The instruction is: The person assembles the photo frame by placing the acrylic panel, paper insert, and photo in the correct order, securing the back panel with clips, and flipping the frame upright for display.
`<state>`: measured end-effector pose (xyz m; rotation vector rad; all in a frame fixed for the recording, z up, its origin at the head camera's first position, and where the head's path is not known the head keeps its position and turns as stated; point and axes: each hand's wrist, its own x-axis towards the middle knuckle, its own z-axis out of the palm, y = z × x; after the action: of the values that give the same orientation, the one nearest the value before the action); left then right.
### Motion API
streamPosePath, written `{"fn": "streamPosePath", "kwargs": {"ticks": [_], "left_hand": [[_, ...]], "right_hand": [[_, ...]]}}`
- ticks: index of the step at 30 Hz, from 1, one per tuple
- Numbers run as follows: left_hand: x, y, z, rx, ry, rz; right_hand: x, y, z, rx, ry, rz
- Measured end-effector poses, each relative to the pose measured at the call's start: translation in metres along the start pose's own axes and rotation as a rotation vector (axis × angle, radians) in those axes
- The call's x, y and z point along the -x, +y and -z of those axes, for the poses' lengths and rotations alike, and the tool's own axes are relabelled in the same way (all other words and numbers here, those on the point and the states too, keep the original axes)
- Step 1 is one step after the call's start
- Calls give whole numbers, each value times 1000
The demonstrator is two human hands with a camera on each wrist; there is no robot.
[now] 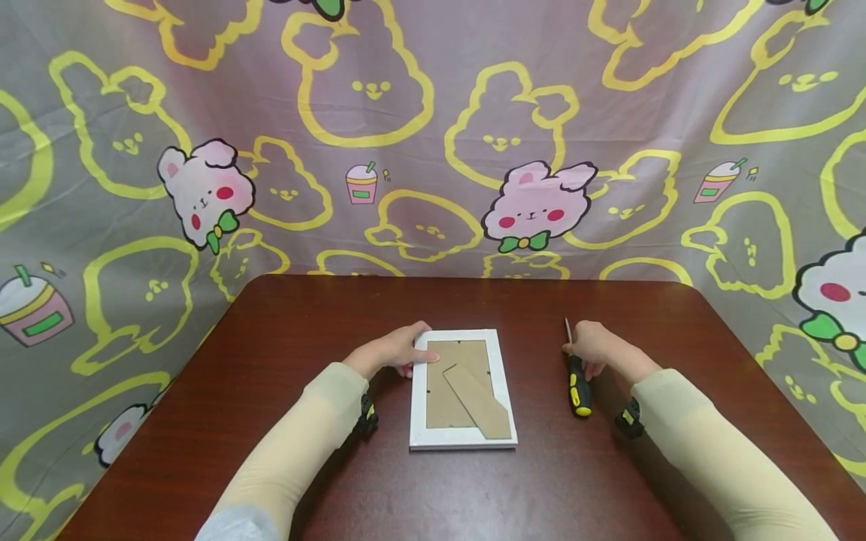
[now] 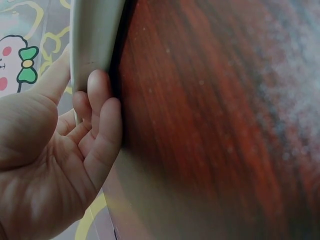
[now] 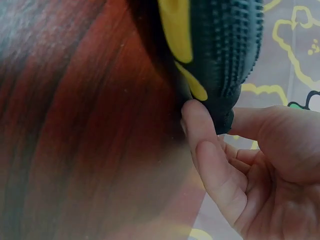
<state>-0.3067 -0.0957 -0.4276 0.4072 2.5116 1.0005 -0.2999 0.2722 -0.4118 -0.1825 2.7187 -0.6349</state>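
Note:
A white picture frame [image 1: 419, 409] lies back side up on the table, its brown backing board [image 1: 467, 352] and slanted easel leg [image 1: 476, 398] showing. My left hand [image 1: 395, 352] grips its left edge, thumb over the top. In the left wrist view, the fingers of the left hand [image 2: 55, 155] curl against the frame's side [image 2: 97, 40]. To the right, a black and yellow screwdriver [image 1: 576, 383] points its metal shaft away from me. My right hand [image 1: 598, 347] pinches it near the neck. The right wrist view shows thumb and fingers around the front end of its ribbed handle [image 3: 220, 45].
The dark reddish-brown wooden table [image 1: 325, 300] has rounded far corners. Behind and at both sides hangs a grey-pink curtain [image 1: 419, 248] printed with cartoon rabbits and yellow outlines. A stretch of tabletop separates the frame from the screwdriver.

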Motion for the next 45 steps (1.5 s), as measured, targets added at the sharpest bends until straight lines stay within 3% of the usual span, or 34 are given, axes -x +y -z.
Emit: {"fn": "streamPosePath", "kwargs": {"ticks": [20, 30, 36, 45], "left_hand": [[-2, -2, 0, -23, -1, -11], [-2, -2, 0, -20, 1, -9], [-1, -2, 0, -29, 3, -9], [2, -3, -2, -53, 27, -25]], "right_hand": [[-2, 1, -1, 31, 9, -47], [1, 1, 5, 46, 63, -50], [6, -6, 12, 140, 112, -51], [11, -24, 16, 171, 183, 13]]}}
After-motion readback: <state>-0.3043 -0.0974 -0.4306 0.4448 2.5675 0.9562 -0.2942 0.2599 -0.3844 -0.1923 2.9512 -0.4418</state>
